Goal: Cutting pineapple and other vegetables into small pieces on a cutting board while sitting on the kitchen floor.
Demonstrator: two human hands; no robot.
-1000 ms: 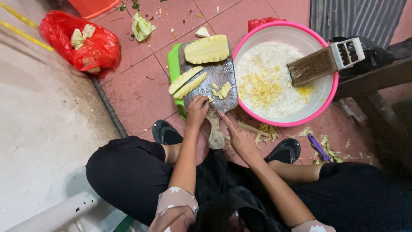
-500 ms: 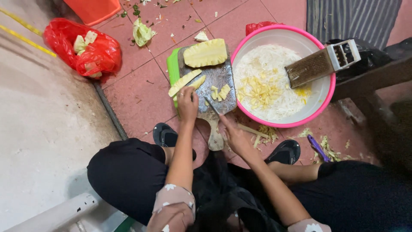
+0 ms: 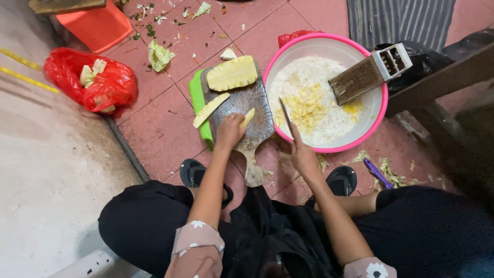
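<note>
The left hand (image 3: 230,131) rests on the near part of the cutting board (image 3: 252,110), fingers closed on a small pale pineapple piece (image 3: 247,118) that stands up from the fingertips. The right hand (image 3: 302,154) sits just off the board's right edge, clamped on the handle of a knife (image 3: 285,113). The blade points away from the person, up over the near rim of the pink basin (image 3: 380,110). The two hands are apart, the board's edge between them.

Relative to the board: the held piece lies at its centre, nearer the left hand. A long strip of pineapple (image 3: 210,109) lies across the board's left edge, its long axis running from near-left to far-right. A larger pineapple chunk (image 3: 232,73) sits on the far end. The board's handle points toward the person. A green board (image 3: 196,103) shows beneath its left side.

The basin touches the board's right side and holds pale shreds, yellow pieces and a metal grater (image 3: 369,72) leaning on its far rim. A red bag (image 3: 90,82) of scraps lies well to the board's left on the floor.
</note>
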